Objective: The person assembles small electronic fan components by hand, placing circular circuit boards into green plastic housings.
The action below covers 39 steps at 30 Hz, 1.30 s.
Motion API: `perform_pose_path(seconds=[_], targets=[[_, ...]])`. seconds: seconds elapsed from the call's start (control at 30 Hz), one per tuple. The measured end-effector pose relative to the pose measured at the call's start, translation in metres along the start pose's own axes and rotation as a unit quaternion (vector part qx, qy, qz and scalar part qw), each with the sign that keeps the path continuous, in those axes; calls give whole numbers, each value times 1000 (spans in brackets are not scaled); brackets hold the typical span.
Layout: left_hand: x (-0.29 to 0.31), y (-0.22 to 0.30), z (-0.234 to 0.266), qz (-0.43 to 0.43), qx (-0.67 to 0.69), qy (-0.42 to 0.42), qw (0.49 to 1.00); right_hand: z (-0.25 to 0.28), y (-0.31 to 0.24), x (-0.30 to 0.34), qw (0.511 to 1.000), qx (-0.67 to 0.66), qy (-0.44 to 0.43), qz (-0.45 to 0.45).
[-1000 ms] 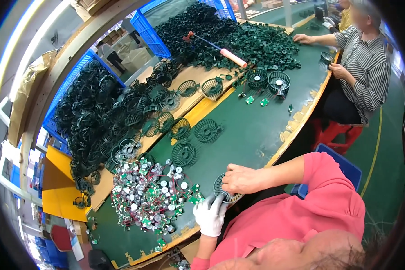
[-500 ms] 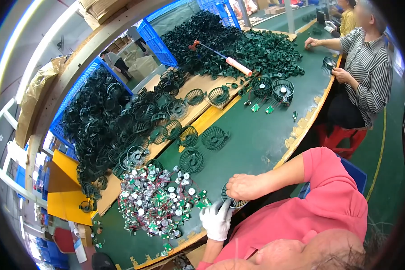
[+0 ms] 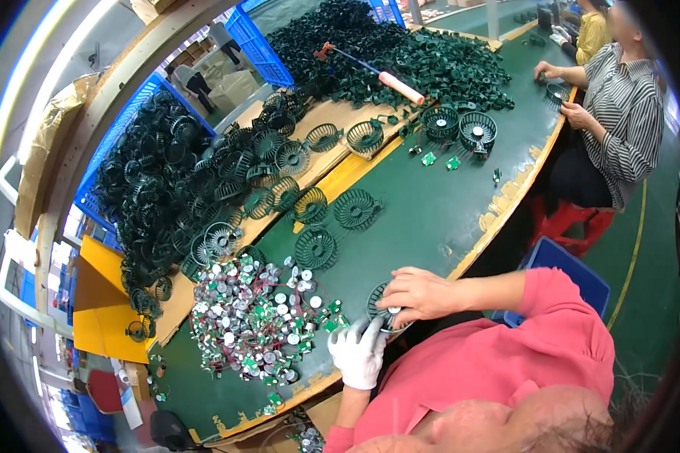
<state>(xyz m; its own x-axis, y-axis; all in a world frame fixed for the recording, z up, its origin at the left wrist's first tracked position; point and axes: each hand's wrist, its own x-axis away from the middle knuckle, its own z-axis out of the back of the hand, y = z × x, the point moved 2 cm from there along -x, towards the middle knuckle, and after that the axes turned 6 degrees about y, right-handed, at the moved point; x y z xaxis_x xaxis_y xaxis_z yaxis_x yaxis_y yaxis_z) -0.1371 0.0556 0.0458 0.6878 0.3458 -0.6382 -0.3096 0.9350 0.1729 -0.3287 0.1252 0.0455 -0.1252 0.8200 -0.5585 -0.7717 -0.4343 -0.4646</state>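
Observation:
My left hand (image 3: 359, 356), in a white glove, grips the near left rim of a dark green round slotted fan housing (image 3: 373, 300) at the table's front edge. Over that housing lies my bare right hand (image 3: 423, 293), fingers bent, its thumb and fingertips closed about a small motor (image 3: 394, 309) with a pale round top inside it. The palm hides part of the housing. Just left of the glove spreads a heap of small motors (image 3: 253, 321) with red wires and green circuit boards. Two more slotted housings (image 3: 315, 248) lie beyond my hands.
Dark green housings (image 3: 166, 174) are heaped at the left, and small dark green parts (image 3: 461, 79) at the back. A red-and-white-handled tool (image 3: 400, 87) lies on them. Two housings (image 3: 477, 134), one showing a motor, stand farther right. A co-worker (image 3: 619, 113) sits at right; a blue bin (image 3: 567, 279) is beside me.
My right hand has shifted from a curled position on the housing to fingers reaching across it, and the motor's pale top now shows. The left glove keeps its hold. The view has shifted slightly.

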Motion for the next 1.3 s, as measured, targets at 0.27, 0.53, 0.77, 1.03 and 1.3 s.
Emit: perform_pose_path(seconds=[0.27,0.53,0.77,1.03,1.3], targets=[[-6,4,6,16,2,14,1000,7,-10,31,989,136,21,52],[-2,2,5,54,4,44,998,151,93,-5,925,323,199,24],[2,1,4,52,1,58,997,199,241,13,855,405,92,-310],[1,-1,1,68,12,55,996,124,176,-18,926,341,103,-127],[-5,-11,22,74,124,68,987,17,107,-60,950,293,94,-55]])
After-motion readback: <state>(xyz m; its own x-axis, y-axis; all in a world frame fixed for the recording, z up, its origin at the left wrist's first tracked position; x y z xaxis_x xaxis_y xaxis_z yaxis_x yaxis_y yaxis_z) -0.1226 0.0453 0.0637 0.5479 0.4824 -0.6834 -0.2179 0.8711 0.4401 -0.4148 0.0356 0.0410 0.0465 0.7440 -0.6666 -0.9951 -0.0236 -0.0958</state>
